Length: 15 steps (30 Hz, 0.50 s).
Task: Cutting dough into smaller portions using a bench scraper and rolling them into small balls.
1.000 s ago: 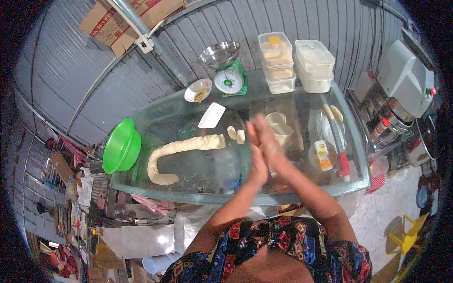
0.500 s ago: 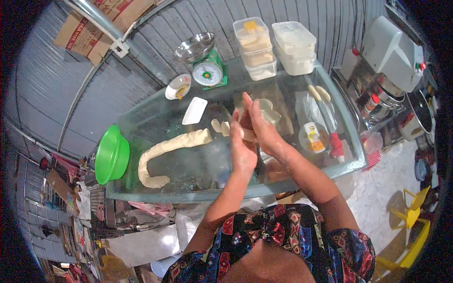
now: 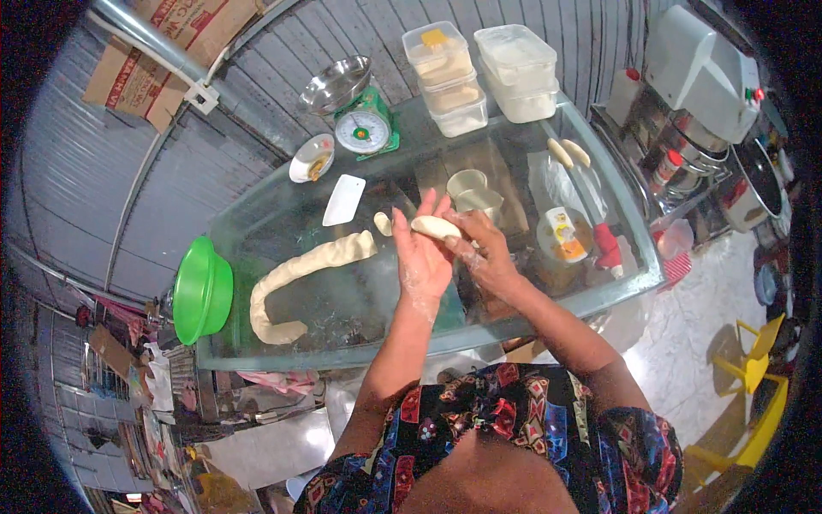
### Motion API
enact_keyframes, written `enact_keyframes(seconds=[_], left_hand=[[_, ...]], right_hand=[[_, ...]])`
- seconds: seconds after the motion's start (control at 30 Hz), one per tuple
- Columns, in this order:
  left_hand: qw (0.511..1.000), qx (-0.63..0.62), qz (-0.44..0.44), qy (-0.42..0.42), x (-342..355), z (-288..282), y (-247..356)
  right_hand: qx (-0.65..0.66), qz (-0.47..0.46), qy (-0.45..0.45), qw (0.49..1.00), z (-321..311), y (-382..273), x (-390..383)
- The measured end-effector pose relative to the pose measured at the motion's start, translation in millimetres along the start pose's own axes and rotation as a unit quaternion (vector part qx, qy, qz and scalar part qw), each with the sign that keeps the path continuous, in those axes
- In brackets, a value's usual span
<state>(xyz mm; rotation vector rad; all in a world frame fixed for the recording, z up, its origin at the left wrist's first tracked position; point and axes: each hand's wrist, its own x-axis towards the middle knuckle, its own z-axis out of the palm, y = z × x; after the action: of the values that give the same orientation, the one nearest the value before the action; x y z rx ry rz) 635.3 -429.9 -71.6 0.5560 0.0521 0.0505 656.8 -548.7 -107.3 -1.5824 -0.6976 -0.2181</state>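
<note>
A short, smooth roll of dough (image 3: 437, 228) lies across the fingers of my left hand (image 3: 424, 265), which is palm up with its fingers stretched out. Bent fingers of my right hand (image 3: 486, 250) grip the roll's right end. Flour dusts both hands. To their left a thick rope of dough (image 3: 300, 269) curves over the glass table top (image 3: 342, 321) in a hook shape. One small cut dough piece (image 3: 383, 224) sits by the rope's end, close to my left thumb. Two shaped dough rolls (image 3: 568, 153) lie side by side at the far right.
Beyond my hands are a white tray (image 3: 344, 200), a small bowl (image 3: 312, 158), a green scale (image 3: 363, 130) and stacked plastic tubs (image 3: 517, 75). A green basin (image 3: 203, 291) stands at the left edge. A mixer (image 3: 702, 73) stands right of the table, near a yellow chair (image 3: 753, 351).
My palms, pressed together before, have come apart. The left has turned palm up, and the right fingers now grip the dough roll, which shows more fully.
</note>
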Motion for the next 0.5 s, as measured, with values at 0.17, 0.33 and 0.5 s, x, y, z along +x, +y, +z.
enact_keyframes(seconds=[0.17, 0.33, 0.5], left_hand=[[0.942, 0.334, 0.011, -0.021, -8, -17, 10], [0.943, 0.331, 0.012, -0.030, -10, -15, 7], [0.922, 0.384, 0.046, -0.018, -13, -10, 8]], right_hand=[[0.113, 0.028, -0.007, 0.993, -22, -2, 5], [0.224, 0.098, 0.001, 0.970, -28, -1, 3], [0.250, 0.164, 0.039, 0.953, -35, -7, 0]])
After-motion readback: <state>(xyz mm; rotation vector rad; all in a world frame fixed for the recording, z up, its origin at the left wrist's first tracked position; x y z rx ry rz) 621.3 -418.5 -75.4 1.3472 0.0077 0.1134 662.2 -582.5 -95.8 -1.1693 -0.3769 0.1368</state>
